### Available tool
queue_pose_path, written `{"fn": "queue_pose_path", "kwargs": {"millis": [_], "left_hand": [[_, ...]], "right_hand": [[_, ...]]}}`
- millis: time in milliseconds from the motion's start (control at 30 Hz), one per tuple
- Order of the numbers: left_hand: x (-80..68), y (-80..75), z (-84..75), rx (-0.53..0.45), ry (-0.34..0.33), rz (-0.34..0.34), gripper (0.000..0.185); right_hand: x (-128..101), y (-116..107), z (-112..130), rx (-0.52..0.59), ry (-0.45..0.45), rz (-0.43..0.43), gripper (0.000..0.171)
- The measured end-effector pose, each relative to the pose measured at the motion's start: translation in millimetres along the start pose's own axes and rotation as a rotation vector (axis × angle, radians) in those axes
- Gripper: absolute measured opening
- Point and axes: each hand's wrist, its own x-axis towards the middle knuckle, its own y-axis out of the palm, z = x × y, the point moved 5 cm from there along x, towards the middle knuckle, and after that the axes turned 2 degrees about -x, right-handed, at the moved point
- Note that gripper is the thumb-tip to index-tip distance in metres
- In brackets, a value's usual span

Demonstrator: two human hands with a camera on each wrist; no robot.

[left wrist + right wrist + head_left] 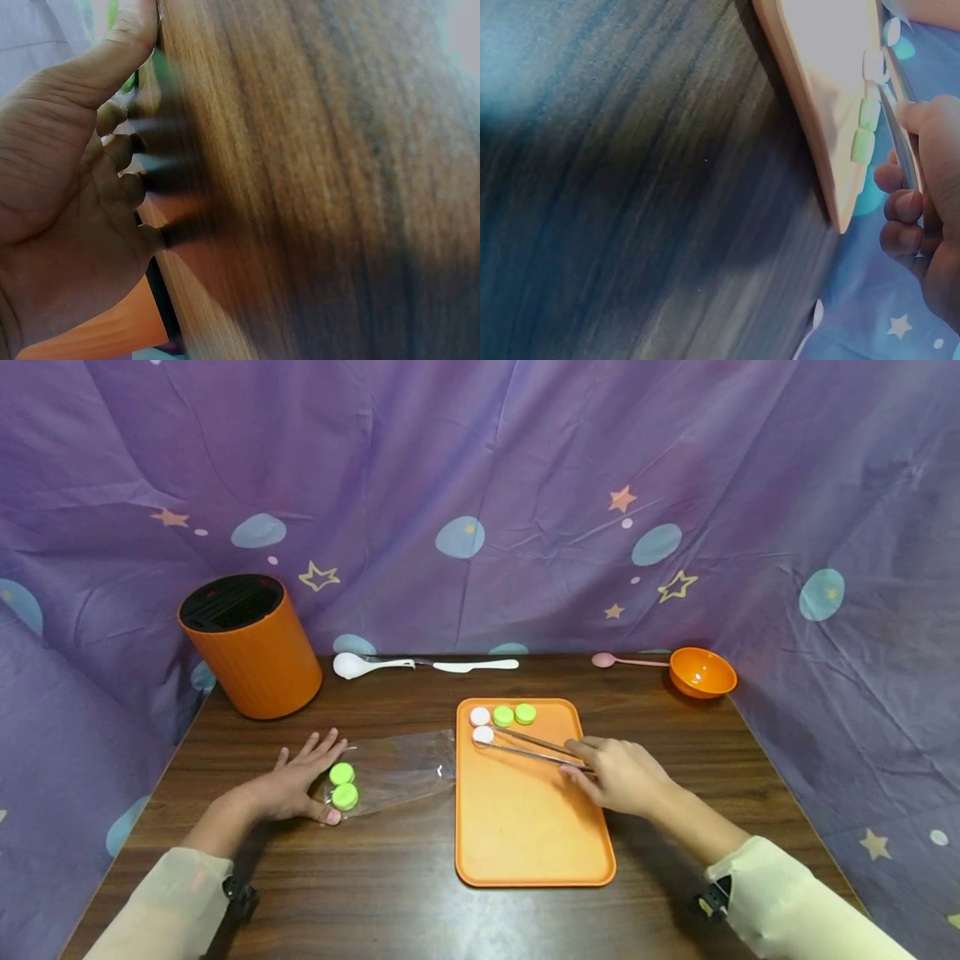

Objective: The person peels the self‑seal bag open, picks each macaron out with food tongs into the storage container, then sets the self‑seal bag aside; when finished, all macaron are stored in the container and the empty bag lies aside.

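Note:
In the head view my left hand (296, 781) rests with spread fingers at the left end of a clear plastic bag (405, 768). Two green round pieces, one (342, 773) behind the other (345, 797), lie between its thumb and forefinger. My right hand (626, 775) holds long metal tweezers (536, 756) over an orange tray (525, 843). Their tips are at the nearer white round piece (483, 735). Behind it sits another white piece (479, 717), in a row with two green ones (503, 716). The right wrist view shows fingers and thumb around the tweezers (902, 142).
An orange knife block (258, 652) with a black top stands at the back left. Along the back edge lie a white ladle (356, 666), a white knife (476, 666) and a pink spoon (626, 661). An orange bowl (702, 675) is at the back right.

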Motion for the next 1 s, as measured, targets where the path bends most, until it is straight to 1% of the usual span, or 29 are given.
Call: {"fn": "queue_pose_path", "kwargs": {"millis": [200, 367, 500, 667, 800, 1000], "left_hand": [[-3.3, -0.2, -4.6, 0.012, 0.005, -0.006, 0.144], [-2.4, 0.0, -3.6, 0.013, 0.0, -0.005, 0.144], [-0.7, 0.1, -2.1, 0.011, -0.005, -0.002, 0.144], [0.5, 1.3, 0.3, 0.006, -0.007, 0.002, 0.144], [0.4, 1.3, 0.6, 0.004, -0.008, 0.003, 0.144], [-2.5, -1.8, -4.5, 0.008, -0.004, 0.0, 0.144]], "right_hand": [[2.8, -9.7, 4.1, 0.028, -0.051, -0.079, 0.034], [8.9, -16.6, 17.2, 0.081, -0.155, -0.118, 0.031], [14.1, -16.1, 30.3, 0.107, -0.242, -0.134, 0.03], [22.7, -11.4, 44.9, 0.131, -0.302, -0.117, 0.028], [32.0, -8.4, 54.6, 0.129, -0.306, -0.084, 0.026], [50.4, -2.4, 68.6, 0.088, -0.315, -0.015, 0.028]]}}
